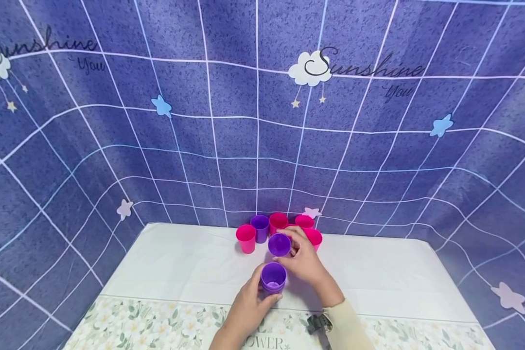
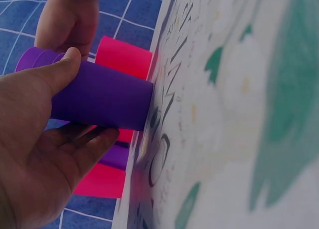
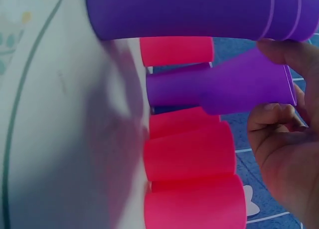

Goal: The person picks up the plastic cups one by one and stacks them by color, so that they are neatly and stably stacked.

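Observation:
My left hand (image 1: pixel 248 302) grips a stack of nested purple cups (image 1: pixel 273 287) standing upright near the front of the white cloth. In the left wrist view, thumb and fingers lie on either side of the stack (image 2: pixel 107 97), whose base is down at the tabletop. Just beyond it, my right hand (image 1: pixel 305 258) pinches a single purple cup (image 1: pixel 279 245) near its rim. The right wrist view has this cup (image 3: pixel 246 84) raised off the table and tilted, beside the stack (image 3: pixel 184 14) and overlapping another purple cup behind.
Behind the hands stand several pink cups (image 1: pixel 246 238) and one purple cup (image 1: pixel 259 229), close to the blue gridded curtain (image 1: pixel 227 146). A white cloth (image 1: pixel 179 257) covers the table, with a floral strip (image 1: pixel 157 318) along its front. Curtain walls rise on both sides.

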A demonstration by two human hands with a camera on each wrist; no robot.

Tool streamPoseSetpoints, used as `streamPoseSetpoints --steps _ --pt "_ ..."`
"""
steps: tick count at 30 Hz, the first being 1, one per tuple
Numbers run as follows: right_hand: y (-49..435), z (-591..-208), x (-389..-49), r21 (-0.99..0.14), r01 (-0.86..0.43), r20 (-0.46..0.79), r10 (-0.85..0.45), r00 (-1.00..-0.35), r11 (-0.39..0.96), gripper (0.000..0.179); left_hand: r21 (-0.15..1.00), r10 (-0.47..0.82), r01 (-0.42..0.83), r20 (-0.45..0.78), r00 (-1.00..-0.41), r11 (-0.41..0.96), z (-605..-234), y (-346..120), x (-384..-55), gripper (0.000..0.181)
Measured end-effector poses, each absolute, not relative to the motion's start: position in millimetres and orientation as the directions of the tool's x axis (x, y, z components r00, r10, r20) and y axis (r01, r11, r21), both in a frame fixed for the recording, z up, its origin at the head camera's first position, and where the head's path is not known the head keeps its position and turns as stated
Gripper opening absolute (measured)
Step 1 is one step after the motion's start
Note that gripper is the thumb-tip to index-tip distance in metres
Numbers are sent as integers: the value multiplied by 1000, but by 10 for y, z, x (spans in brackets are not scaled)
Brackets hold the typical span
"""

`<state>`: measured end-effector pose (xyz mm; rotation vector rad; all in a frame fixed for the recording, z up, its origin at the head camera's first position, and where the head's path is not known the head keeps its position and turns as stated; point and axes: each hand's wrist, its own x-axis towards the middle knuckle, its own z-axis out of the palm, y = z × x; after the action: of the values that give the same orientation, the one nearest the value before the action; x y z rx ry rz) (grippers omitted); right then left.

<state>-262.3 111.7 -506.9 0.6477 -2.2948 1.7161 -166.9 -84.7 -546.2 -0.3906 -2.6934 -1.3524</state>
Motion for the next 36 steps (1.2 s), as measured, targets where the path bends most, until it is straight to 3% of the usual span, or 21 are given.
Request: streamPoseSetpoints --steps 8,19,36 --pt "1142 -4980 -2577 -847 -483 438 -222 -871 224 73 780 184 267 196 -963 566 -5443 -848 -1657 82" --pt "1144 -4828 -2474 -843 -526 490 -237 -839 117 66 774 192 280 206 -959 568 -5432 -849 -1656 82" --pt "1149 -4662 -2362 -806 -581 554 -202 -807 111 63 768 212 314 234 -949 559 -5460 -853 -1675 79"
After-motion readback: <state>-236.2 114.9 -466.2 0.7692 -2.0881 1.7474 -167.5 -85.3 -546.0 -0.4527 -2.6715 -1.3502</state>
